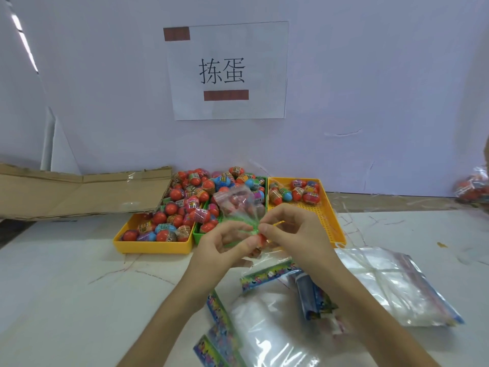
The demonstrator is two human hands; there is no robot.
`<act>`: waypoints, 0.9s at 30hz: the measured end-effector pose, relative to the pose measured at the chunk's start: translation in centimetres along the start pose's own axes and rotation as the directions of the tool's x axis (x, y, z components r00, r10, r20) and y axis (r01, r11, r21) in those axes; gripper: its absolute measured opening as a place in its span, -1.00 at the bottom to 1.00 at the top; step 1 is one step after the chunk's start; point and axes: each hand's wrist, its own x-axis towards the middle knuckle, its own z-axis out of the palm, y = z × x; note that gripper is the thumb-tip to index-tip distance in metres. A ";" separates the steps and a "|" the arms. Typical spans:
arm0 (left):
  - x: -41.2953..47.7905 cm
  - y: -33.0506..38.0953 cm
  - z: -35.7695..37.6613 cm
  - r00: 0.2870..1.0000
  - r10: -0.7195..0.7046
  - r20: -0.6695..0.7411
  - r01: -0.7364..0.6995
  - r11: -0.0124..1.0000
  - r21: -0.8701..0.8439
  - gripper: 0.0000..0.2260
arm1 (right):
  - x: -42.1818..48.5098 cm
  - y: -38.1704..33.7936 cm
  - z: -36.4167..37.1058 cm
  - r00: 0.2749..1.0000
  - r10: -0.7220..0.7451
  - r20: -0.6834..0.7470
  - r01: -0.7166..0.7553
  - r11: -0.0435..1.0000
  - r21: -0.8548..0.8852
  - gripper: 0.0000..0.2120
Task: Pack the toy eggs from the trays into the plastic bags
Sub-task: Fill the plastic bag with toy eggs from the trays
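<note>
eggs (185, 205): red, blue, multicoloured, heaped in left yellow tray (153, 246) and green tray (197, 234) | few eggs at back of right yellow tray (330, 221) | clear bag (238, 205) held upright over trays | flat bags (391, 284) lay on table

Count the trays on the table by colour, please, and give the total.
Yellow trays: 2, one on the left heaped with eggs, one on the right with a few eggs at its far end.
Green trays: 1, in the middle, partly behind the hands.
Total: 3 trays.
</note>
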 end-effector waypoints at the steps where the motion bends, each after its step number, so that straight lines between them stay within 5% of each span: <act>1: -0.1 0.1 0.0 1.000 0.004 0.013 -0.004 1.000 0.010 -0.73 | 0.0 -0.1 0.0 1.000 -0.018 0.008 0.018 1.000 0.005 -0.86; 8: -0.3 0.3 0.1 0.994 0.032 0.104 -0.035 0.999 0.033 -0.68 | -0.2 0.2 0.6 0.998 -0.058 -0.011 0.059 0.998 0.028 -0.88; 15: 0.0 -0.3 0.0 0.999 0.047 0.001 -0.047 0.993 0.109 -0.84 | -0.2 -0.1 0.5 0.998 -0.040 0.043 0.039 0.999 0.014 -0.88; 27: 0.1 -0.4 -0.3 0.997 -0.021 -0.080 0.022 1.000 0.011 -0.83 | -0.5 0.3 1.1 0.999 -0.038 -0.006 0.037 0.995 -0.090 -0.82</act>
